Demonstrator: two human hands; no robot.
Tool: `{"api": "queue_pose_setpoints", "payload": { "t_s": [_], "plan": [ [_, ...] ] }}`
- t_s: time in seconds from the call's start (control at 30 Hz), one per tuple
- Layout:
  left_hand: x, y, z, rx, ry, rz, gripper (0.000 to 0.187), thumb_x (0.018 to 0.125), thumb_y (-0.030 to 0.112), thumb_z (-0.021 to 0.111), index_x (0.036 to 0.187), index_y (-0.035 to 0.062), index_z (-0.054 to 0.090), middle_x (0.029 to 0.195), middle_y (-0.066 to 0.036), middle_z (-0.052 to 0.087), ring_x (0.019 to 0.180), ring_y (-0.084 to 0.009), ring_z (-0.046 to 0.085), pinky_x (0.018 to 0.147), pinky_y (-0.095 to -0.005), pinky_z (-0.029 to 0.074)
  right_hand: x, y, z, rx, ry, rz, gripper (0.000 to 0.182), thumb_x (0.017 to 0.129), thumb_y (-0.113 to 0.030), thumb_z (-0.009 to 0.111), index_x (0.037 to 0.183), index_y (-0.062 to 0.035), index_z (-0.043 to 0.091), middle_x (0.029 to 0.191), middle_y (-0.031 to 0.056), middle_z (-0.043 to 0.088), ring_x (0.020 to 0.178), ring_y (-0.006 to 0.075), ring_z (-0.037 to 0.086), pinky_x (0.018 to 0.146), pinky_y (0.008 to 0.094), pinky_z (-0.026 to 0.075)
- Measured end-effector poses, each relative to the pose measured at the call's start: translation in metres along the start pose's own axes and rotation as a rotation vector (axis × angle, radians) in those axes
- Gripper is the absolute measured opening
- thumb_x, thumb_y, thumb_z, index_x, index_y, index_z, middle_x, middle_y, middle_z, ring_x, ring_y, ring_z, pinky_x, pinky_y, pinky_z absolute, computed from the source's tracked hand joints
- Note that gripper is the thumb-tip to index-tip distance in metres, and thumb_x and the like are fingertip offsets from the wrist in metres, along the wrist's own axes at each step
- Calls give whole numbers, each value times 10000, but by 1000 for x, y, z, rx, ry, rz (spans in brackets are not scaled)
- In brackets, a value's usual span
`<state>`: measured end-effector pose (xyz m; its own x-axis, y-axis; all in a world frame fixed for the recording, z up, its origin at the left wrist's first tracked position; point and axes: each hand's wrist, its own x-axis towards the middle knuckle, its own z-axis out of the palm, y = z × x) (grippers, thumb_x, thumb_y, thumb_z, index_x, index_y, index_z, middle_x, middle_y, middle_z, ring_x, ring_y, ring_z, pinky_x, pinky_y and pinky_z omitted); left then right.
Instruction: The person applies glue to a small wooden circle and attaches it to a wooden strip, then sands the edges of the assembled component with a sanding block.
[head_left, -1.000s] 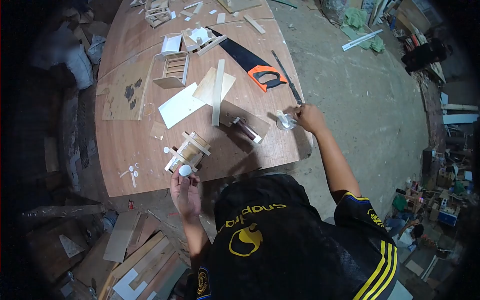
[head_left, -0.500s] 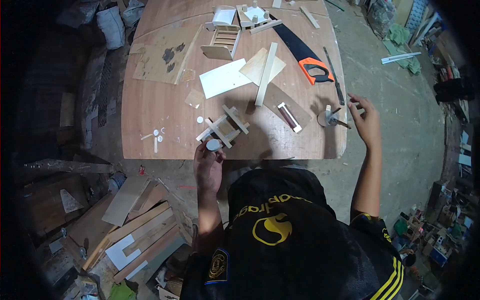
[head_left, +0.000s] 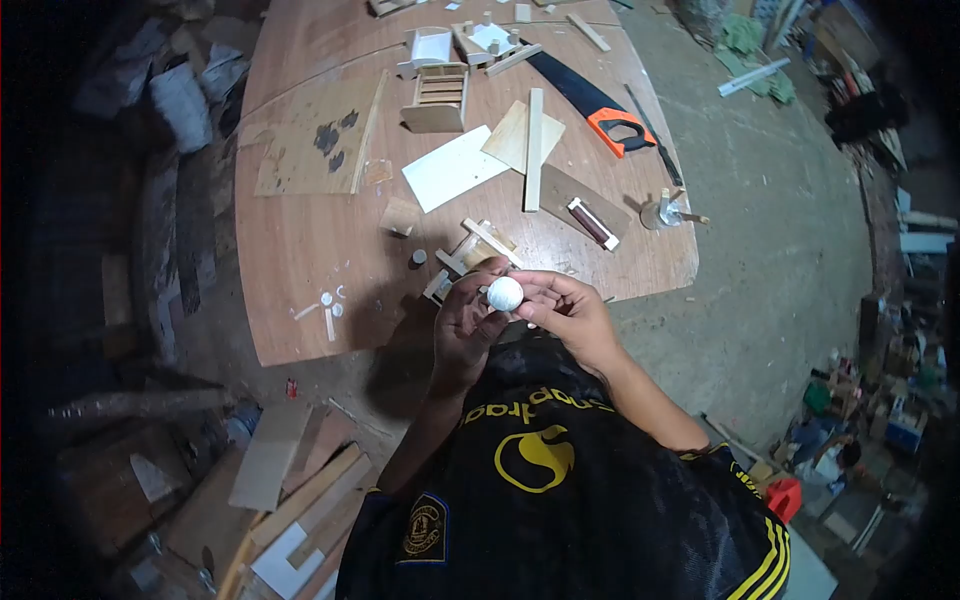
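A small round piece with a white top is pinched between the fingers of my two hands, in front of my chest near the table's front edge. My left hand grips it from the left, and my right hand from the right. Its lower part is hidden by the fingers. Just beyond them on the table is a small frame of wooden strips, partly covered by my hands. A short white-topped round piece stands left of that frame.
A handsaw with an orange and black handle lies at the right, near a container with sticks. A long wooden strip, a white sheet and a miniature slatted bed lie further back. Boards are stacked on the floor at left.
My right hand has come from beside the container at the table's right to join my left hand on the round piece. My left hand has moved right with it. The view has shifted slightly.
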<state>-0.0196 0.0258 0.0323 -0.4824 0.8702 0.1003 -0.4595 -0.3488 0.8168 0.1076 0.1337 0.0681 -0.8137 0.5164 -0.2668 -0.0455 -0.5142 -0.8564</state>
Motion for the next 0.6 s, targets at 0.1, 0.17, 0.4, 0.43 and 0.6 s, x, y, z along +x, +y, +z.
{"api": "queue_pose_setpoints", "payload": {
  "t_s": [0.1,0.17,0.4,0.43,0.6],
  "plan": [
    [3,0,-8,18,-77,29,368,863,7,656,1203,71,529,1449,-171,382,1309,-246,430,1102,-393,339,-5,14,4,208,18,20,385,889,-40,665,1257,15,567,1116,76,662,963,109,625,822,244,484],
    [4,3,-12,28,-112,-7,381,853,-15,642,1205,67,520,1470,-167,348,1316,-244,419,1109,-389,327,-9,21,13,245,67,-39,381,889,-36,661,1254,14,563,1119,81,661,973,114,623,821,246,484],
    [-3,-1,-24,-35,-98,-236,392,838,-52,613,1194,69,501,1475,-139,328,1240,-204,465,1024,-346,418,-10,53,36,409,247,-143,363,889,-40,658,1228,-6,533,1106,78,637,965,128,601,813,275,493],
    [-4,-5,-25,-58,-92,-248,396,836,-59,616,1191,75,502,1468,-132,336,1219,-192,475,1005,-338,433,-10,58,35,416,265,-143,363,889,-40,658,1228,-6,533,1106,78,637,965,128,601,813,275,493],
    [-12,-30,-39,2,-117,-318,451,825,-92,622,1208,104,490,1455,-115,354,1201,-170,480,989,-322,429,-10,87,25,614,309,-165,340,909,-38,628,1230,-2,523,1081,77,641,954,128,611,800,271,505]
  ]
}}
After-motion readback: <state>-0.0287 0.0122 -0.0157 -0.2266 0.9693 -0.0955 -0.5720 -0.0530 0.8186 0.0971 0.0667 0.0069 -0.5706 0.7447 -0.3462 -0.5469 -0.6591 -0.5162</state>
